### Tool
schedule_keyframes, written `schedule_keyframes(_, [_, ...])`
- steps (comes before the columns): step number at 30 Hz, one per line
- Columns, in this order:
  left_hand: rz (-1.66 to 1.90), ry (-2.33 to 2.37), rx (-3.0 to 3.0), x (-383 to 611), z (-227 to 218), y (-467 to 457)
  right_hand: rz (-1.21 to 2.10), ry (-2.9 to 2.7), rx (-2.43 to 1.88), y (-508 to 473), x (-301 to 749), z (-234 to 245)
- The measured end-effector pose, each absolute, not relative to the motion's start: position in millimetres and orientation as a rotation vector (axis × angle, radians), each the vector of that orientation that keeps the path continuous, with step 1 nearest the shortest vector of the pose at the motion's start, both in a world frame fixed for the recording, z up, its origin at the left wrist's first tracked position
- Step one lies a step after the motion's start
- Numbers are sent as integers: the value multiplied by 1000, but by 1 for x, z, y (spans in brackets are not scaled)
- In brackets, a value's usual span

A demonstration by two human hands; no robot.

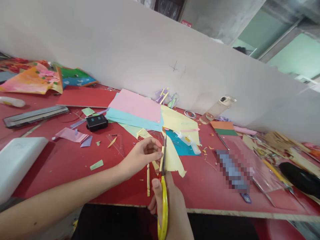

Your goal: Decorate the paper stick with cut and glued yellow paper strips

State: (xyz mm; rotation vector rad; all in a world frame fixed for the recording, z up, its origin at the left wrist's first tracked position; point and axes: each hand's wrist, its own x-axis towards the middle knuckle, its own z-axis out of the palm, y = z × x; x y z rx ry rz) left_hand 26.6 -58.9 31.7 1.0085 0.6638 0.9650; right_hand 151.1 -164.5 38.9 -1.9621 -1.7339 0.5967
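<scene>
My right hand point(172, 206) is closed around the yellow handle of a pair of scissors point(163, 203), whose blades point away from me over the table. Between thumb and fingers, my left hand point(148, 151) pinches a narrow strip of pale yellow paper point(162, 158) right beside the blades. A wider piece of the same yellow paper point(173, 156) hangs to the right of the blades. Below my left hand a thin folded yellow strip point(148, 181) lies on the red table point(120, 186).
Pink paper point(138, 105), blue sheets and a glue bottle point(191, 143) lie beyond my hands. A bottle point(217, 110) stands tilted in view near the white wall point(125, 50). To the left are a black box point(97, 123), a set square point(117, 143) and a white case point(21, 163).
</scene>
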Motion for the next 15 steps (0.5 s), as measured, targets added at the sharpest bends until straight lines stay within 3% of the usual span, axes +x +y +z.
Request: schedule_keyframes(15, [899,649,1012,25,34,-54,711,-1632,-1956,-163,151,36])
